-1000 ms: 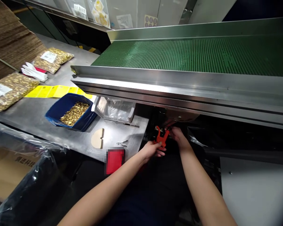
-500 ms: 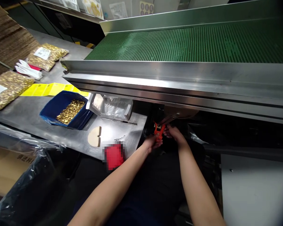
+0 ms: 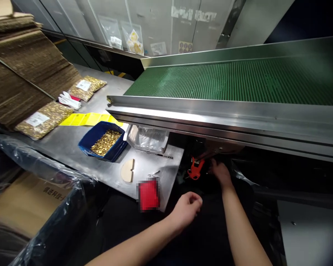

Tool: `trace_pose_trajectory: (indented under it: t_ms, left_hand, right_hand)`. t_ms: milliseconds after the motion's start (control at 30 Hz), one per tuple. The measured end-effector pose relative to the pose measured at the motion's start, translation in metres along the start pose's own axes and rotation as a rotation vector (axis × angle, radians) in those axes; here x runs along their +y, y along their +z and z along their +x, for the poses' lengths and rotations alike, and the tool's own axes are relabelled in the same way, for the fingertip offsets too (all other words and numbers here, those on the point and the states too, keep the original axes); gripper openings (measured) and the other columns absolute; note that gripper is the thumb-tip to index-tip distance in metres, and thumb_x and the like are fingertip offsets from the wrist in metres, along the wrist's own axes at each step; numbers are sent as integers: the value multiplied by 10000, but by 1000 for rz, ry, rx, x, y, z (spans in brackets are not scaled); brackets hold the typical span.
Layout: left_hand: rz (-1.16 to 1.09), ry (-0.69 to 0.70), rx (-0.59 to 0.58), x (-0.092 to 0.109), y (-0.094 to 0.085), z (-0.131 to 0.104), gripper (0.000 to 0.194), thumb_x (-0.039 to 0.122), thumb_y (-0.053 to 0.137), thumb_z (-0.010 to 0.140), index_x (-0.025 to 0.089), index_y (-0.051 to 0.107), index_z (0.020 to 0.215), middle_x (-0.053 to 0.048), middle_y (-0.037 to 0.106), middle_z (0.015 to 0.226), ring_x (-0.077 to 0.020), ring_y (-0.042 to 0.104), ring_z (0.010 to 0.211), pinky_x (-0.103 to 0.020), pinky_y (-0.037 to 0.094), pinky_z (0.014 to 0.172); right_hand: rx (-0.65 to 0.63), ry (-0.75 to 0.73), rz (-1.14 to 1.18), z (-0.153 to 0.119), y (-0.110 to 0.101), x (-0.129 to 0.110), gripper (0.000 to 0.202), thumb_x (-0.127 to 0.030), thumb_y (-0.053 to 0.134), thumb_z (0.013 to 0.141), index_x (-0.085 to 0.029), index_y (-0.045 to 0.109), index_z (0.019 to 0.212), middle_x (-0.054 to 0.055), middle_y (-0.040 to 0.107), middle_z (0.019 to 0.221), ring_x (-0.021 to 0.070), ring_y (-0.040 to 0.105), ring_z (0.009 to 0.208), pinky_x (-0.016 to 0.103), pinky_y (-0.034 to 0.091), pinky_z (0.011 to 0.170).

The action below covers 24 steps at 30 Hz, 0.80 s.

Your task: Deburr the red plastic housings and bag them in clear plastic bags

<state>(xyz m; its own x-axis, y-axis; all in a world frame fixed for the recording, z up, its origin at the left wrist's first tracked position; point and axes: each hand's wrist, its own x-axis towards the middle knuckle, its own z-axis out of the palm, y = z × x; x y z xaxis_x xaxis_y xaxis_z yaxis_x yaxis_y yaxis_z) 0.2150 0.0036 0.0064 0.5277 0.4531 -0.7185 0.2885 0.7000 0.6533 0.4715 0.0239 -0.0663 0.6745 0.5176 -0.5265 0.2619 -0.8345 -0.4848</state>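
My left hand (image 3: 187, 208) is in front of the table corner, held away from everything near it. Its fingers are curled toward the thumb, with nothing visible in them. My right hand (image 3: 221, 173) reaches into the dark space under the conveyor, its fingers bent and partly in shadow; whatever they grip cannot be made out. Just left of those fingers is an orange tool (image 3: 195, 169) with a looped plastic frame, its exact kind unclear. A brown flat piece (image 3: 224, 147) shows behind it, under the conveyor edge.
A green ribbed conveyor (image 3: 188, 81) with a metal side rail (image 3: 211, 111) runs overhead. On the steel table (image 3: 166, 166) are a blue scoop bin (image 3: 86, 142) of gold pieces, a clear-lined tray (image 3: 150, 139), a wooden piece (image 3: 127, 170), a blurred red item (image 3: 149, 195) and filled bags (image 3: 44, 118).
My left hand has let go of the orange tool and drawn back toward me. My right hand stays beside the tool. The whole view has shifted, showing more of the far wall.
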Motion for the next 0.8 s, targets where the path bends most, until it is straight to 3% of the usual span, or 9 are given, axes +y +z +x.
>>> trace_pose_trajectory:
  t_ms: [67, 100, 133, 200, 300, 400, 500, 633, 800]
  left_hand:
    - [122, 137, -54, 29, -39, -26, 179, 327, 736, 865, 159, 725, 804, -39, 719, 752, -167, 655, 699, -248, 501, 665]
    - [203, 236, -8, 48, -62, -33, 177, 340, 690, 908, 178, 741, 859, -33, 740, 819, -173, 671, 779, -249, 509, 731]
    - [452, 422, 137, 67, -86, -34, 224, 361, 602, 967, 195, 744, 920, -28, 756, 872, -180, 687, 831, -258, 523, 772]
    - [743, 574, 420, 106, -132, -20, 270, 336, 509, 1014, 193, 737, 1031, -52, 775, 979, -214, 709, 920, -308, 544, 857]
    - [862, 568, 549, 151, -176, 29, 221, 230, 536, 1005, 159, 732, 1077, -122, 742, 1187, -253, 659, 1160, -392, 474, 1069]
    - [983, 486, 532, 177, -191, 80, 202, 305, 670, 964, 143, 704, 1080, -106, 721, 1168, -252, 672, 1113, -479, 527, 1024]
    - [1048, 429, 518, 190, -194, 106, 281, 360, 693, 956, 139, 681, 1129, -104, 696, 1191, -252, 674, 1093, -485, 559, 981]
    - [1034, 446, 511, 192, -198, 104, 280, 373, 675, 967, 145, 679, 1129, -97, 698, 1177, -245, 679, 1069, -469, 567, 958]
    - [876, 580, 505, 180, -205, 75, 218, 350, 645, 978, 150, 695, 1048, -82, 718, 1123, -236, 669, 1071, -469, 528, 991]
  right_hand:
    - [119, -56, -18, -28, -12, 3, 481, -506, 388, 1025, -185, 746, 1001, 187, 772, 1026, 314, 710, 1037, 364, 504, 797]
    - [179, -80, -21, -45, -16, 7, 486, -517, 370, 1020, -201, 740, 1032, 181, 773, 1045, 330, 705, 1055, 366, 494, 789]
    - [236, -97, -21, -62, -19, 12, 492, -535, 362, 1013, -214, 733, 1055, 167, 778, 1044, 340, 704, 1047, 368, 487, 776]
    - [355, -120, -14, -95, -18, 23, 488, -581, 393, 989, -237, 735, 1046, 126, 793, 982, 347, 717, 967, 367, 477, 734]
    - [410, -144, 37, -127, -11, 40, 456, -623, 462, 946, -273, 744, 1023, 72, 804, 945, 322, 729, 893, 354, 493, 714]
    - [340, -206, 63, -136, -4, 48, 436, -636, 503, 916, -285, 745, 1005, 54, 805, 983, 308, 735, 941, 346, 517, 750]
    - [315, -207, 70, -135, -1, 49, 446, -642, 508, 901, -280, 743, 1009, 53, 803, 990, 309, 735, 976, 347, 528, 776]
    - [348, -155, 78, -133, 1, 51, 476, -654, 486, 889, -276, 741, 1023, 63, 802, 1021, 321, 735, 955, 367, 536, 772]
    - [381, -134, 87, -133, 1, 57, 520, -677, 501, 856, -250, 751, 1018, 89, 799, 988, 342, 728, 930, 400, 528, 799]
